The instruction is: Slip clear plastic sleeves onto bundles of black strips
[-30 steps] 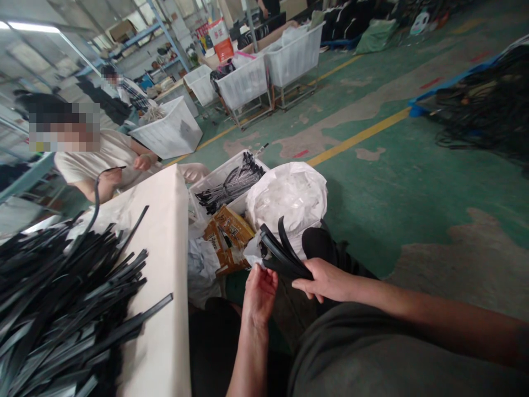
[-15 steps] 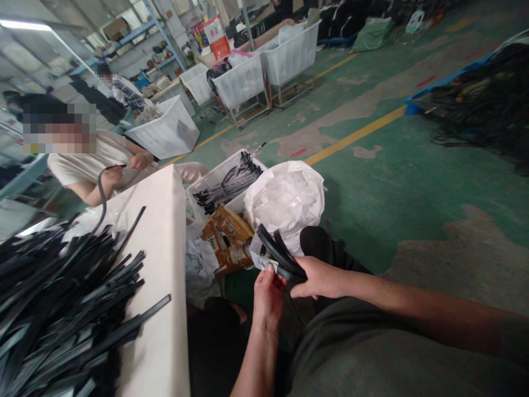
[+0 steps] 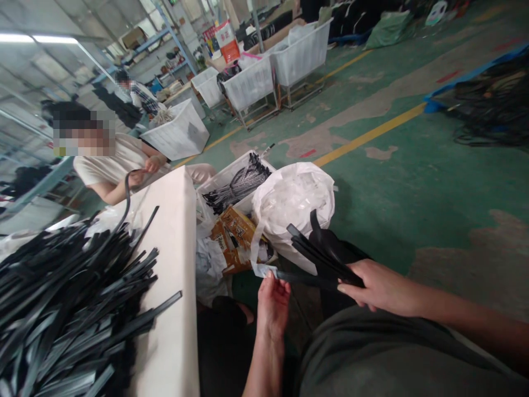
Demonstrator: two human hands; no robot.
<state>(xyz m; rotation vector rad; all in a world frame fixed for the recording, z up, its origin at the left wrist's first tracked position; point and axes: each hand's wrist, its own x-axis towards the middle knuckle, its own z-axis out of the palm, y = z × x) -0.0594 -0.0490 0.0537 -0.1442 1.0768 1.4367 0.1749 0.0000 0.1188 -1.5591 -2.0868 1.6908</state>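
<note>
My right hand (image 3: 367, 284) is closed round a bundle of black strips (image 3: 320, 253), whose free ends fan up and to the left. One strip runs left from the bundle to my left hand (image 3: 273, 292), which pinches its end together with a pale, translucent film strip (image 3: 264, 270). That film bends upward in front of a brown printed package. Beyond the hands stands a white bag (image 3: 295, 198) filled with clear plastic pieces. A large heap of black strips (image 3: 61, 298) lies on the white-covered table (image 3: 176, 237) at the left.
Behind the brown package (image 3: 233, 237) is a white crate (image 3: 202, 198) of bundled black-and-grey strips. Across the table a person (image 3: 111, 171) holds a black strip. White wheeled bins (image 3: 248, 85) stand farther back. A blue-edged tray (image 3: 438, 99) of dark strips lies at the right.
My right hand has moved right with the bundle, away from my left hand. One strip is now stretched between them, and the film hangs more in the open. The view has shifted slightly.
</note>
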